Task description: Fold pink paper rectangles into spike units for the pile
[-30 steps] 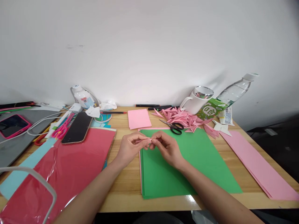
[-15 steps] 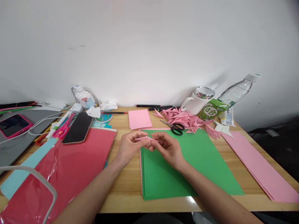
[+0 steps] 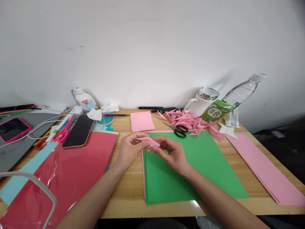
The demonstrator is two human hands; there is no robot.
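1. While both hands faced each other, the grip of the left hand (image 3: 130, 147) was closed, thumb against fingers, on a folded pink paper (image 3: 154, 143).
2. Right hand (image 3: 173, 153): thumb and fingertips pinched the right end of the same piece; its remaining fingers were curled.
3. Folded paper sat between the two hands, its pointed left end projecting over the left fingers. Finer creases were too small to read.
4. Below the grip and to its right lay green sheets (image 3: 195, 171), with pink paper showing at their far and left edges, on a wooden tabletop (image 3: 128, 194).
5. Straight beyond the grip: a stack of pink squares (image 3: 142, 121).
6. Beyond and right of the grip: black-handled scissors (image 3: 180, 135), then a heap of folded pink pieces (image 3: 184, 120), with a white mug (image 3: 200, 106) behind it.
7. Well right of the grip: long pink sheets (image 3: 264, 168), laid at a slant.
8. Left of the grip: a red sheet in clear wrap (image 3: 73, 165); at its far edge, a dark-screened phone (image 3: 79, 131).
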